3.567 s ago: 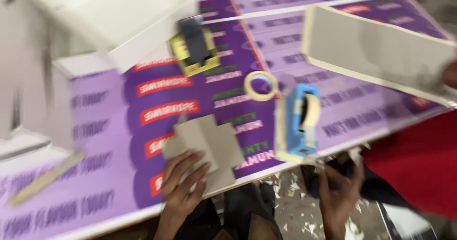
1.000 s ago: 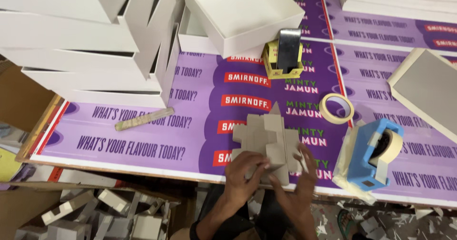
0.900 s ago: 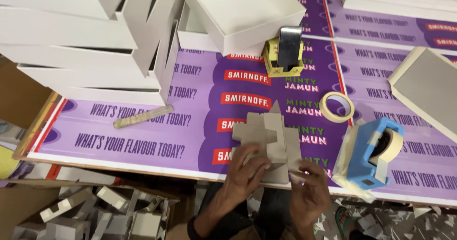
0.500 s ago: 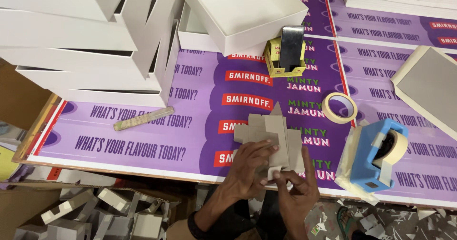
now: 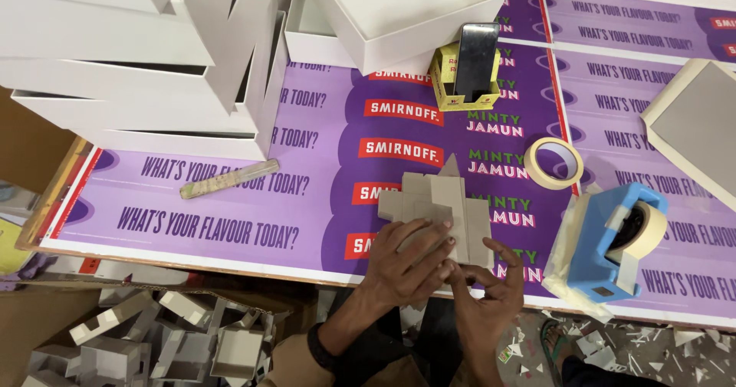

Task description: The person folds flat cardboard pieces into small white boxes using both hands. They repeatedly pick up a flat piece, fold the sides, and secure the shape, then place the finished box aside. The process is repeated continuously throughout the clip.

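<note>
A flat grey cardboard cut-out [image 5: 438,200] with stepped edges and a pointed top lies on the purple printed table cover [image 5: 253,203], near the front edge. My left hand [image 5: 406,263] rests palm down on its lower part, fingers spread over the board. My right hand [image 5: 485,287] is just right of it, thumb and fingers touching the cut-out's lower right corner. Whether the fingers pinch the edge or only press on it is unclear.
A blue tape dispenser [image 5: 613,241] stands right of my hands, a loose roll of masking tape [image 5: 553,162] behind it. A phone [image 5: 475,48] leans in a yellow holder. White boxes [image 5: 146,57] are stacked at the back left. A ruler [image 5: 228,179] lies left; grey board [image 5: 694,130] sits at the right.
Both hands have come closer together on the cut-out's lower edge; the right hand moved up from below the table edge onto the corner. The much earlier frame showed the camera swinging.
</note>
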